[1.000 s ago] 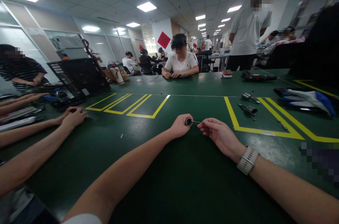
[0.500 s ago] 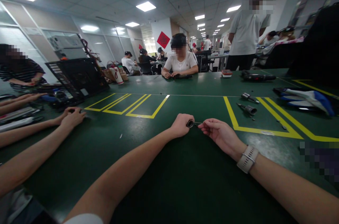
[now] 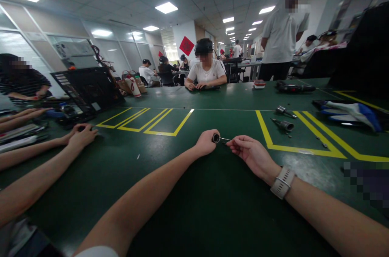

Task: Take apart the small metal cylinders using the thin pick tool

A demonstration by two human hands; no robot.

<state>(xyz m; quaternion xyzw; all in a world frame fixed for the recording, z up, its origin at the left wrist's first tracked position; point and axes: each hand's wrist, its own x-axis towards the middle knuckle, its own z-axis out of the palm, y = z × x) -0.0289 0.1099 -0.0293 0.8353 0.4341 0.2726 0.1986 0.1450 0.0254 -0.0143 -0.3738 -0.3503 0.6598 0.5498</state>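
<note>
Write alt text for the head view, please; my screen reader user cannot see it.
Over a green table, the left hand grips a small dark round part while the right hand pinches a thin metal pin at its side. Co-workers' forearms rest on the table to the left; small metal tools lie inside yellow floor-tape lines to the right.

Two metal tools in yellow box; one round part; one laptop.
</note>
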